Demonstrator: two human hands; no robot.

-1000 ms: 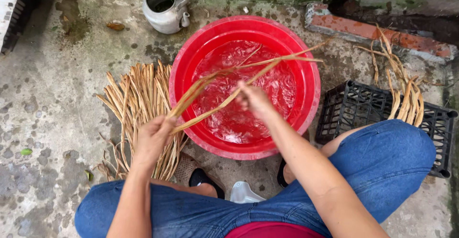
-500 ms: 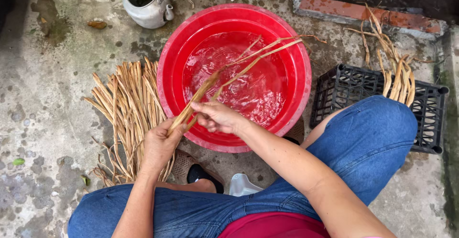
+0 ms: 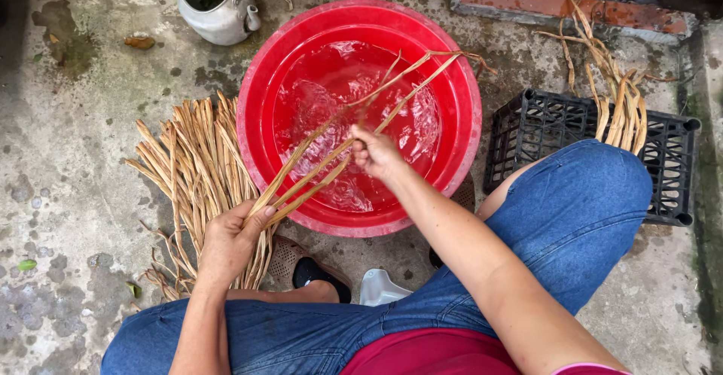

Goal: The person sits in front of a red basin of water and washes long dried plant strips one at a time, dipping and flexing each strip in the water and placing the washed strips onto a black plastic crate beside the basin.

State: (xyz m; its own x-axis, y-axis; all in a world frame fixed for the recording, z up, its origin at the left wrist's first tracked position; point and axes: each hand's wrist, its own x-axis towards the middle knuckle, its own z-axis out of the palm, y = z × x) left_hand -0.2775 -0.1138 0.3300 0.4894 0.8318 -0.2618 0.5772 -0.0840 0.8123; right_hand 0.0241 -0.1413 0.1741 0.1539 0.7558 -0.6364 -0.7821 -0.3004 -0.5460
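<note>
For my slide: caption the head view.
Left hand and right hand hold tan plant strips over a red water-filled basin.

Head view, looking down. The left hand [image 3: 230,243] grips the lower ends of a few long tan strips [image 3: 339,138] at the near rim of a red basin [image 3: 471,119] holding water. The right hand [image 3: 374,153] pinches the same strips midway, above the water; their far ends reach past the basin's far rim. A pile of dry strips [image 3: 192,172] lies on the concrete floor [image 3: 68,164] left of the basin. A grey kettle [image 3: 218,6] stands beyond it. A black crate [image 3: 663,164] at right carries more strips [image 3: 614,92].
</note>
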